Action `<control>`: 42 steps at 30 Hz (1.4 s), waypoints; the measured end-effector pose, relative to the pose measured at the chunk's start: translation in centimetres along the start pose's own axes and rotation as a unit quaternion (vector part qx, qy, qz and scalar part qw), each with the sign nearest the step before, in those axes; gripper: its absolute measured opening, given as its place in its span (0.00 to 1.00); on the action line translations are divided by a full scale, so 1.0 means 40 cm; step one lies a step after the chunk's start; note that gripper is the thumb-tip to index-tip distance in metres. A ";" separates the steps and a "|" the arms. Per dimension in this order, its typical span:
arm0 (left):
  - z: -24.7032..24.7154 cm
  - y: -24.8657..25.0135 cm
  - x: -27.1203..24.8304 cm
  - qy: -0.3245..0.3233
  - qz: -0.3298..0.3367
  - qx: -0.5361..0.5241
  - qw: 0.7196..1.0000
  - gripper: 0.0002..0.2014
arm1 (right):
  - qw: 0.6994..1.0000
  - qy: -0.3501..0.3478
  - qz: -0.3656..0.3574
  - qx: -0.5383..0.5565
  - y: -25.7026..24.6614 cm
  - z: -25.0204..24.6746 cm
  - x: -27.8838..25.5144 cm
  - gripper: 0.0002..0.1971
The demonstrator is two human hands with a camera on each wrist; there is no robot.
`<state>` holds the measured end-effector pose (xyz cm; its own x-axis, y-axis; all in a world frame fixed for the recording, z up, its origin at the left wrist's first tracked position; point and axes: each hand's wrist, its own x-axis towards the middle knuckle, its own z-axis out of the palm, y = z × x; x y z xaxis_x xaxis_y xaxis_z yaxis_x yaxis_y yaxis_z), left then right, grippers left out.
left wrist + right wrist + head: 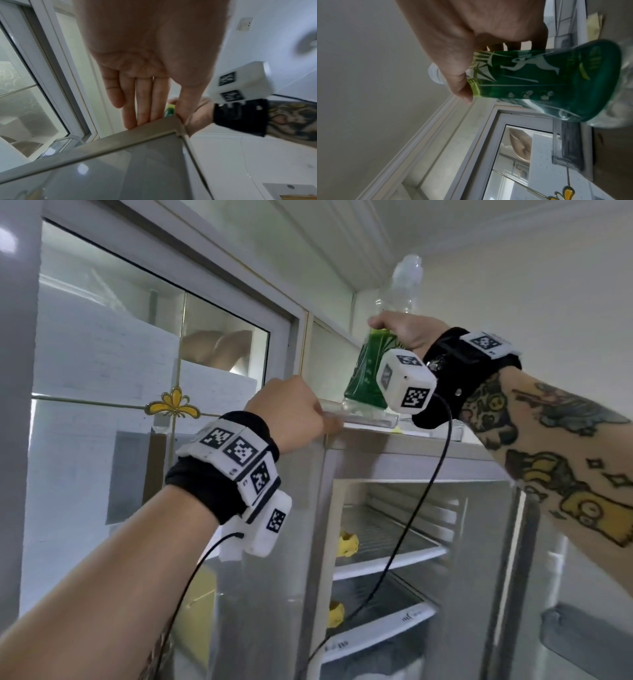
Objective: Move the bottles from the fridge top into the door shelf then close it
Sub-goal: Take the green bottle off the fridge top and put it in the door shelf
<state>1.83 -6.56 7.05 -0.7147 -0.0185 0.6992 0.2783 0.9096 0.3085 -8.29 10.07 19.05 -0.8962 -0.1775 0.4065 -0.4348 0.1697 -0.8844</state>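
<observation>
Left hand flat on fridge top, fingers straight and together.
Beyond, right hand curled round green-labelled bottle, upright at fridge top; open fridge shelves below.

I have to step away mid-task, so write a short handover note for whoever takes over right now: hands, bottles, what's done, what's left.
Right hand: grips the green-labelled bottle around its middle, at the fridge top; whether it has lifted clear is hard to tell.
Left hand: open, straight fingers resting on the fridge's top front edge.
Fridge is open; shelves visible inside; door shelf at lower right shows no bottle in its visible part.
Done: bottle grasped.
Left: carry it down into the door shelf, check the top for other bottles, close the door.
</observation>
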 end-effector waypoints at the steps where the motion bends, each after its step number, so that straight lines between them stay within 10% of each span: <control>1: 0.004 0.013 -0.007 0.003 -0.001 0.006 1.000 0.22 | 1.000 0.011 -0.002 0.014 -0.004 -0.035 -0.040 0.20; 8: 0.095 0.200 -0.069 0.075 0.074 -0.024 0.994 0.15 | 0.999 0.000 0.010 0.050 0.066 -0.247 -0.280 0.11; 17: 0.371 0.460 -0.129 -0.074 0.130 -0.073 0.986 0.12 | 0.985 0.039 0.116 0.125 0.359 -0.469 -0.545 0.09; 28: 0.822 0.655 -0.323 -0.309 0.162 -0.074 0.934 0.25 | 0.961 0.202 0.177 0.067 0.740 -0.676 -0.862 0.33; 42: 1.034 0.751 -0.380 -0.311 0.286 -0.066 0.904 0.37 | 0.904 0.324 0.280 0.012 1.120 -0.688 -1.023 0.35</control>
<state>-5.48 38.23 -20.99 -0.6408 0.7136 0.2831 0.7612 0.6385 0.1135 6.51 51.60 -30.90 -0.8418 0.5358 -0.0649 0.0986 0.0345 -0.9945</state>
